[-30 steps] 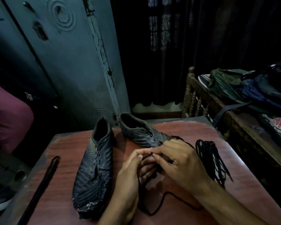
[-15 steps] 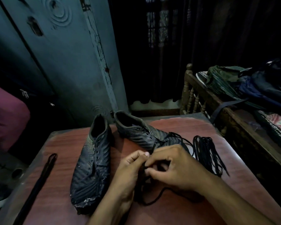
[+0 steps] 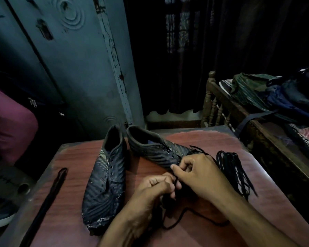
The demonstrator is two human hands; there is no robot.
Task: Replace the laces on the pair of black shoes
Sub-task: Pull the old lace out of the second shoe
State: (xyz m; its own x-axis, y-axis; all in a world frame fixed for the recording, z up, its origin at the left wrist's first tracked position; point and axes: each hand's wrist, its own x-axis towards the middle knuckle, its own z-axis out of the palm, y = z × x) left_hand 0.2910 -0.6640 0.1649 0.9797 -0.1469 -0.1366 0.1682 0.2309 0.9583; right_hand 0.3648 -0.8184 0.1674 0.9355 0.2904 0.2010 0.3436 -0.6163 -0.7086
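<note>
Both hands are pinching the lace (image 3: 175,182): left hand (image 3: 155,188) now dropping lower, right hand (image 3: 200,173) staying at the right shoe (image 3: 157,148). Probably drawing lace through an eyelet; the left shoe (image 3: 105,175) is lying unlaced.

Reddish-brown table top (image 3: 194,139) of wood-grain laminate, smooth, faintly glossy toward the far right corner. Black ribbed shoe near the left edge (image 3: 103,177), matt synthetic upper, scuffed and flecked white at the toe. Second black shoe (image 3: 150,148), same ribbed matt skin, punched eyelets. Thin black cord lace (image 3: 175,223), woven, dull. Bundle of flat black laces (image 3: 234,172) by the right edge, cloth, matt. Painted grey-blue metal cupboard door (image 3: 82,68), chipped and scratched. Turned brown wooden railing (image 3: 212,107), dull varnish.
</note>
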